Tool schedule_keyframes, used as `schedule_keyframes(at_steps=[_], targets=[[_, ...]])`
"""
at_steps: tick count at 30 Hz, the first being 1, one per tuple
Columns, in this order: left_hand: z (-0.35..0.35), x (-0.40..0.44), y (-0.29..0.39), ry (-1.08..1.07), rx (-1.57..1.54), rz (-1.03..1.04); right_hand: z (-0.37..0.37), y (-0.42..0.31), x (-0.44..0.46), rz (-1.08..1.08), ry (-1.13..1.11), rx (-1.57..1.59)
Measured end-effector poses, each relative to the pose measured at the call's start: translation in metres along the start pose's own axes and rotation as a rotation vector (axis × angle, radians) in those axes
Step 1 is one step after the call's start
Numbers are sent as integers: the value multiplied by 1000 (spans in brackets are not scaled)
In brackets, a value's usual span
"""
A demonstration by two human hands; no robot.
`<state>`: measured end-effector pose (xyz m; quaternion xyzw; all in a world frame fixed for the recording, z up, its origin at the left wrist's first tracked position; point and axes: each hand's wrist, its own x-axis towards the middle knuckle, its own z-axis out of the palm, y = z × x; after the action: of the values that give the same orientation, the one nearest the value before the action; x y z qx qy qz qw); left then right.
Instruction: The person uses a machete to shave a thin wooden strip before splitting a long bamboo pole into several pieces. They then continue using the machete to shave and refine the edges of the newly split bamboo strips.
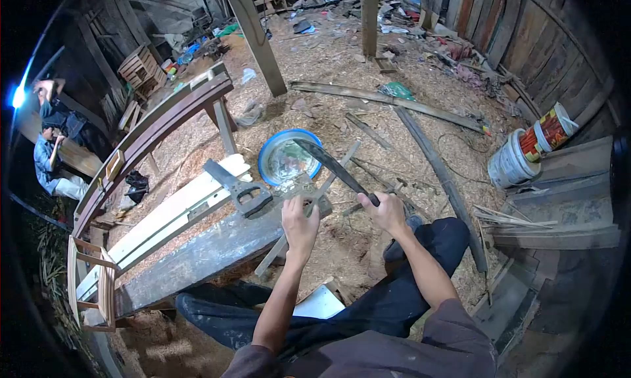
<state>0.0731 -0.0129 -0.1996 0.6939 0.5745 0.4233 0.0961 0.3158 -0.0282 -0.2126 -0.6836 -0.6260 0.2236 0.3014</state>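
Observation:
My right hand (386, 212) is closed around the handle of a machete (335, 166). Its dark blade points up and to the left, with the tip over the near right part of a blue-rimmed basin (264, 156). My left hand (300, 227) is closed on a thin wooden strip (266, 261), which slants from lower left to upper right and passes behind the blade. Just left of that hand, a handsaw (231, 182) with a dark grip rests on pale planks and the bench.
A worn wooden bench (197, 260) and pale planks (158, 230) run to the left. A long curved beam (154, 132) stands beyond them. Buckets (513, 161) stand at right. Wood shavings cover the floor, with loose boards (430, 158) on it. A person (49, 158) sits far left.

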Motion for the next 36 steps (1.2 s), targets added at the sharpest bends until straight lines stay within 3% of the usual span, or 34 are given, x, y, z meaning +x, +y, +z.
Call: schedule_keyframes(at_steps=[2,11,13,19,21,23,25,27,31,36], targets=[[-4,6,0,-47,-13,-69,-2,1,3,8,-4,-5],[5,35,14,-123,152,113,-16,3,8,-21,154,117],[13,39,11,-217,169,11,-17,12,11,0,146,98],[14,53,15,-154,166,-2,-31,21,8,34,153,130],[4,60,19,-240,65,-117,-32,24,6,31,163,153],[-2,61,18,-164,23,-112,-32,30,5,92,130,122],[-17,68,29,-240,-273,-346,-32,24,3,66,162,82],[-29,72,30,-210,-336,-286,-34,15,-6,31,236,123],[-56,77,37,-195,-462,-221,-35,-4,-27,93,120,12],[-70,63,35,-102,-722,-293,-26,-55,-68,145,102,250]])
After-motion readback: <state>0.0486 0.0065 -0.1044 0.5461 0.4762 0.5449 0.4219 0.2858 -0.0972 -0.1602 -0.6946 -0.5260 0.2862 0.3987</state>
